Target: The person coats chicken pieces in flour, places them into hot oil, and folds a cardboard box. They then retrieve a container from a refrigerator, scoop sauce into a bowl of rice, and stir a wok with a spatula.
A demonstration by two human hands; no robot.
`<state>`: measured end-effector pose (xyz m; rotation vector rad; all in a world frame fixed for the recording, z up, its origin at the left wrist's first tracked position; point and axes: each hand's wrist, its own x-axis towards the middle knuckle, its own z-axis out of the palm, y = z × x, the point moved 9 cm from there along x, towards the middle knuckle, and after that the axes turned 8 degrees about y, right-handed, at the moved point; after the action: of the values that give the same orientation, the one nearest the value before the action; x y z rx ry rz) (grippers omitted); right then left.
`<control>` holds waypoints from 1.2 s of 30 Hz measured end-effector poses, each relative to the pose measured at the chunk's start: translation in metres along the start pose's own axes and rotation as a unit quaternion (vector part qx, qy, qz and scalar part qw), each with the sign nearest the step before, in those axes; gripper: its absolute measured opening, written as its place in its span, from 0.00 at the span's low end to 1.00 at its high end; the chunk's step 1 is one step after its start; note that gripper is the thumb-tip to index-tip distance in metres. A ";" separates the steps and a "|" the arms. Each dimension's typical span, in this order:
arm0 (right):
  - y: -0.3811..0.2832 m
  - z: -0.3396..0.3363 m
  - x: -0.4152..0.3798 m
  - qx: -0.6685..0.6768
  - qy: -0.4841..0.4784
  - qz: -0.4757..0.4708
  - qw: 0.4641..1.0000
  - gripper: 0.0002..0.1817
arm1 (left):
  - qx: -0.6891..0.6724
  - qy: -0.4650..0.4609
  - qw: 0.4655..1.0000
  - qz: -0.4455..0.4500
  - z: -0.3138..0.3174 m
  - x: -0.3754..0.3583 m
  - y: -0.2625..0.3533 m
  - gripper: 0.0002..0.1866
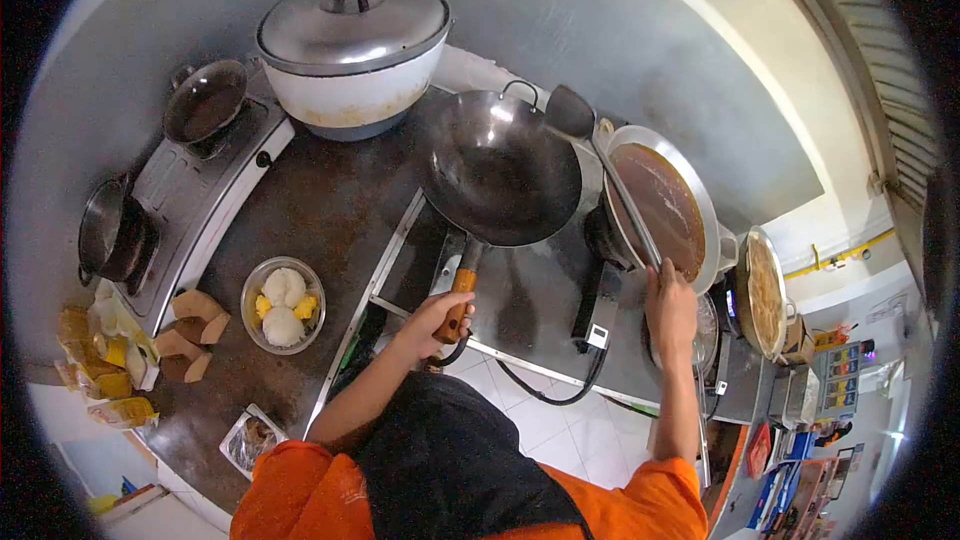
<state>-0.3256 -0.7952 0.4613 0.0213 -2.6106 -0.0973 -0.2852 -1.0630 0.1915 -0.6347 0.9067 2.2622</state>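
Observation:
My left hand (434,324) is wrapped round the wooden handle (464,290) of a dark steel wok (500,175), which sits tilted over the stove area with a bare, shiny inside. In my right hand (672,318) is the long metal handle of a wok spatula (626,198). Its dark blade points away from me, level with the wok's far right rim. The spatula's shaft crosses over a large metal pot (714,230) of reddish-brown liquid, standing right of the wok.
A clear bowl (247,292) with two white rice mounds and yellow pieces is at left. Behind stands a large lidded pot (350,95). Two small pans (205,105) rest on a stove (185,190) at far left. Another broad pan (742,285) of brown food stands far right.

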 end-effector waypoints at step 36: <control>-0.005 0.097 0.088 0.000 -0.473 -0.230 0.851 0.14 | 0.062 0.073 0.988 0.119 0.058 -0.011 -0.015 0.08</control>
<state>-0.4503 -0.7970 0.4216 0.7899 -3.5249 -0.3527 -0.2786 -1.0158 0.2296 -0.6720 1.2442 2.3669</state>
